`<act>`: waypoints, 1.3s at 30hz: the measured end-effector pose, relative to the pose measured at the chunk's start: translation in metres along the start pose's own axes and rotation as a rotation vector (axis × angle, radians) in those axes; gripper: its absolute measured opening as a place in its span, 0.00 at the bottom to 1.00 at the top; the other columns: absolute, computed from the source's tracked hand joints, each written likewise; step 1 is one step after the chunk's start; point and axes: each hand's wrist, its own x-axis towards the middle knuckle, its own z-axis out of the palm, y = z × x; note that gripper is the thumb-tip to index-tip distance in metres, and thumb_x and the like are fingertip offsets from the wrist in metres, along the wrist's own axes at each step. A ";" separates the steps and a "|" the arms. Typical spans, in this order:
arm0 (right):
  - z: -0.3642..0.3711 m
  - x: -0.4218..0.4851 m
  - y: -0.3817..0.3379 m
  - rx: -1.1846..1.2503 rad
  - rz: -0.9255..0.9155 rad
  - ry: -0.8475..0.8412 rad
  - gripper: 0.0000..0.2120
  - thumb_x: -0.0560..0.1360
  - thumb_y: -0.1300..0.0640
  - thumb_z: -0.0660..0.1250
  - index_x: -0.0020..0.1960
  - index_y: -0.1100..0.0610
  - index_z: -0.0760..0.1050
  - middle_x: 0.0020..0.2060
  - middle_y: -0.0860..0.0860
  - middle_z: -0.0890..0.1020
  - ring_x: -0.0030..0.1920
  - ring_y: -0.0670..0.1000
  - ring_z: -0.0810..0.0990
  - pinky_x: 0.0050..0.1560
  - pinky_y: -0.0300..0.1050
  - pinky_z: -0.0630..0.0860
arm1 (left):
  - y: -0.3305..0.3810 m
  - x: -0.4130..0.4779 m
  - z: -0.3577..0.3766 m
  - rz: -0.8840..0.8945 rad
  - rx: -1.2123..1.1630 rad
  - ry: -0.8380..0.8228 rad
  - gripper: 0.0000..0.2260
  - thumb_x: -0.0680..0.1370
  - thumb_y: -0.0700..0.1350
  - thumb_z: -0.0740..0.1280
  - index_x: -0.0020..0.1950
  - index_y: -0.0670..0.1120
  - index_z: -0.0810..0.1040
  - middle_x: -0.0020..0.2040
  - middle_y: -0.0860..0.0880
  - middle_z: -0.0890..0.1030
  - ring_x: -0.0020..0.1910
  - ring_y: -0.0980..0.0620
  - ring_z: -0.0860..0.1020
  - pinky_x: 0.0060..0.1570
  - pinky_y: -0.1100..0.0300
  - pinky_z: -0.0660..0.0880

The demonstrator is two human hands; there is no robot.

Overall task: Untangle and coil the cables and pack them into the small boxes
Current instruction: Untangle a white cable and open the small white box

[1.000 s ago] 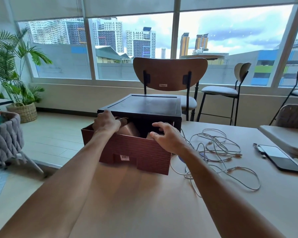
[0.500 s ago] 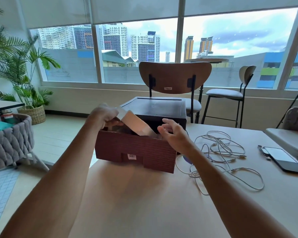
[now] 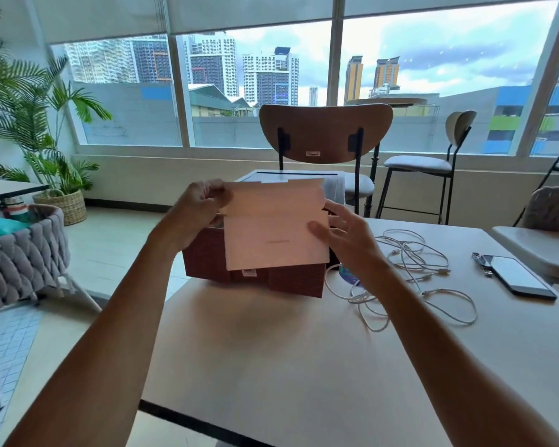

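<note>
Left hand (image 3: pixel 200 208): fingers (image 3: pixel 215 193) pinching the top-left corner of a pale small box (image 3: pixel 271 233), held upright above the brown box (image 3: pixel 291 279). Right hand (image 3: pixel 346 233): fingers spread, thumb on the box's right edge. White cables (image 3: pixel 410 262) lie tangled on the table (image 3: pixel 304 366), right of both boxes.

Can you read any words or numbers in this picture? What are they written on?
No text here is clear enough to read.
sticker on the brown box: too blurred to read.
label on the chair back: too small to read.
faint printed line on the pale small box: too blurred to read.
</note>
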 end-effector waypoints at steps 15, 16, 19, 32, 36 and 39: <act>0.006 -0.073 0.075 -0.462 -0.053 0.194 0.22 0.70 0.59 0.78 0.62 0.55 0.76 0.50 0.44 0.82 0.49 0.42 0.81 0.52 0.44 0.80 | -0.091 -0.058 0.041 -0.127 0.040 0.105 0.07 0.81 0.42 0.68 0.58 0.46 0.81 0.52 0.47 0.84 0.52 0.48 0.83 0.50 0.52 0.82; 0.006 -0.073 0.076 -0.473 -0.051 0.209 0.23 0.70 0.58 0.77 0.63 0.55 0.75 0.50 0.45 0.82 0.49 0.44 0.81 0.51 0.44 0.80 | -0.093 -0.061 0.041 -0.138 0.037 0.096 0.10 0.80 0.43 0.68 0.61 0.46 0.79 0.53 0.47 0.83 0.53 0.47 0.83 0.50 0.52 0.82; 0.002 -0.071 0.080 -0.504 -0.040 0.200 0.26 0.71 0.57 0.77 0.66 0.55 0.73 0.54 0.49 0.82 0.51 0.45 0.80 0.50 0.41 0.78 | -0.095 -0.068 0.040 -0.169 -0.025 0.048 0.12 0.81 0.40 0.67 0.64 0.48 0.76 0.56 0.46 0.81 0.57 0.47 0.81 0.54 0.53 0.81; -0.034 -0.068 0.038 0.005 0.041 0.365 0.14 0.79 0.67 0.64 0.64 0.59 0.74 0.54 0.53 0.81 0.52 0.49 0.84 0.47 0.39 0.81 | -0.054 -0.061 0.053 0.135 0.028 0.293 0.09 0.80 0.36 0.64 0.54 0.48 0.80 0.53 0.50 0.82 0.53 0.58 0.79 0.52 0.71 0.73; -0.069 -0.064 0.033 0.018 0.038 0.458 0.12 0.79 0.69 0.62 0.61 0.61 0.77 0.51 0.55 0.84 0.50 0.49 0.85 0.49 0.38 0.80 | -0.022 -0.052 0.079 0.330 0.116 0.152 0.08 0.80 0.36 0.65 0.51 0.45 0.82 0.48 0.50 0.83 0.51 0.55 0.81 0.54 0.67 0.75; -0.096 -0.069 0.043 -0.120 0.046 0.463 0.12 0.78 0.68 0.65 0.59 0.60 0.79 0.50 0.53 0.85 0.51 0.50 0.84 0.49 0.38 0.80 | -0.005 -0.049 0.107 0.376 0.120 -0.011 0.08 0.79 0.37 0.66 0.50 0.48 0.82 0.44 0.51 0.84 0.47 0.53 0.82 0.52 0.61 0.78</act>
